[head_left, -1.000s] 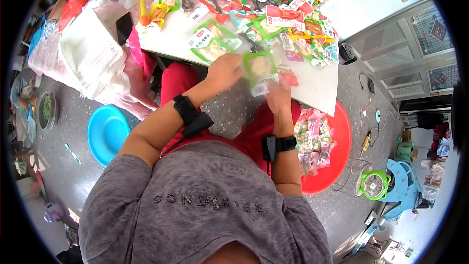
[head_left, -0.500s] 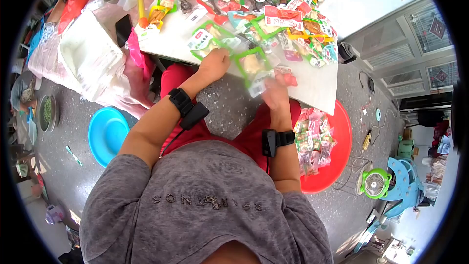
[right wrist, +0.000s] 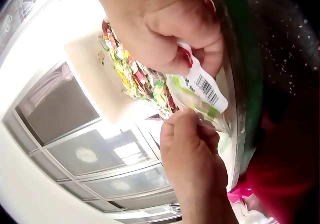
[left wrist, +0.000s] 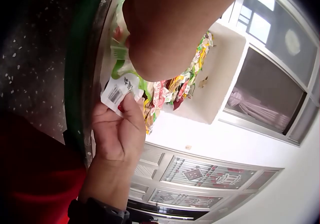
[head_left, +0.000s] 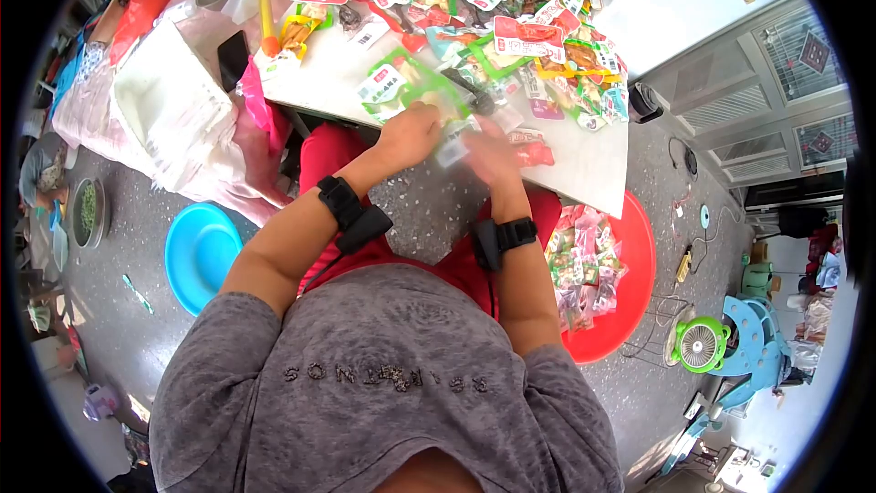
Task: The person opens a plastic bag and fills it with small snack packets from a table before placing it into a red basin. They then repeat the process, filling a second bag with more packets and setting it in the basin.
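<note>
A green-edged clear food packet (head_left: 453, 142) is held between both hands over the table's near edge. My right hand (head_left: 494, 153), blurred in the head view, pinches the white label end, whose barcode shows in both wrist views. At the other end, my left hand (head_left: 409, 137) has thumb and curled fingers on the packet, as the right wrist view shows. Another green-edged packet (head_left: 387, 82) lies on the table just beyond my left hand. To the right of my right hand lies a red packet (head_left: 532, 150).
Many colourful food packets (head_left: 520, 36) are heaped on the white table (head_left: 589, 160). A red basin (head_left: 636, 283) with packets stands on the floor at right, a blue basin (head_left: 203, 256) at left. A phone (head_left: 234, 59) and a yellow-handled tool (head_left: 265, 9) lie at upper left.
The left hand, apart from the packet half a second ago, has come back to it. The right hand has moved left and slightly up with the packet, turning it toward the left hand.
</note>
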`<state>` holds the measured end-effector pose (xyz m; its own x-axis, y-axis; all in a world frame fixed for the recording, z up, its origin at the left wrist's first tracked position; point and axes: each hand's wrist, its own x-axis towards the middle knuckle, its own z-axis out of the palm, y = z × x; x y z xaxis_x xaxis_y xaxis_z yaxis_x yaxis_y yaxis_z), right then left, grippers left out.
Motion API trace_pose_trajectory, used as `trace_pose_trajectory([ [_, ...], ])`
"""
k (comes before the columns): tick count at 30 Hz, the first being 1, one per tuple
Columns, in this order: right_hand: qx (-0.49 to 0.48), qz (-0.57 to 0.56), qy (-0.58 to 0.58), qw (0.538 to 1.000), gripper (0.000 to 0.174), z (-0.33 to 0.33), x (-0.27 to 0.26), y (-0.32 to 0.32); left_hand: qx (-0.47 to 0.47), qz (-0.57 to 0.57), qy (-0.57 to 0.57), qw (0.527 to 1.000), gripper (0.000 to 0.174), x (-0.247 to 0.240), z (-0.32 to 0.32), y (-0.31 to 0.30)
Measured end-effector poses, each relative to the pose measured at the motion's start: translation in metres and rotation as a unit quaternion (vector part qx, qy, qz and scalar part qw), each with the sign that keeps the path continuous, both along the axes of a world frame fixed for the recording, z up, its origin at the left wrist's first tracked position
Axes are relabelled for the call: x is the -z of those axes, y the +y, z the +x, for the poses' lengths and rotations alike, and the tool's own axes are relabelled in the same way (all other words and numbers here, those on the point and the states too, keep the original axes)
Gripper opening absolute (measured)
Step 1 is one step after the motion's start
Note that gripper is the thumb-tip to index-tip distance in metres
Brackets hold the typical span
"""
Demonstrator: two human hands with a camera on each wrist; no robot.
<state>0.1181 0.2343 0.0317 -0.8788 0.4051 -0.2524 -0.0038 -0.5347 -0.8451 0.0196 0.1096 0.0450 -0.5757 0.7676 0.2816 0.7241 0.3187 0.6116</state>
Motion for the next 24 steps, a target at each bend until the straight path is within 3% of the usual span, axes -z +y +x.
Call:
trace_pose_trajectory([
  [4, 0.084, 0.264, -0.165, 0.947, 0.031, -0.006, -0.025, -0.018, 0.011, -0.032, 0.043, 0.998, 0.010, -0.003, 0.002, -0.003],
  [10, -0.080, 0.272, -0.174, 0.943, 0.025, 0.007, -0.034, -0.007, 0.045, -0.053, 0.143, 0.987, 0.008, -0.002, 0.000, -0.009],
  [17, 0.066, 0.111, -0.125, 0.984, 0.013, -0.023, -0.009, -0.014, 0.059, -0.021, 0.185, 0.981, 0.009, -0.004, 0.001, -0.012],
  [20, 0.131, 0.049, -0.086, 0.986, 0.014, -0.037, 0.003, -0.022, 0.056, 0.004, 0.205, 0.977, 0.017, -0.003, -0.001, -0.011],
  [24, 0.109, -0.028, 0.048, 0.992, 0.019, -0.033, 0.021, -0.023, 0.056, 0.062, 0.213, 0.973, 0.033, -0.002, 0.004, -0.018],
])
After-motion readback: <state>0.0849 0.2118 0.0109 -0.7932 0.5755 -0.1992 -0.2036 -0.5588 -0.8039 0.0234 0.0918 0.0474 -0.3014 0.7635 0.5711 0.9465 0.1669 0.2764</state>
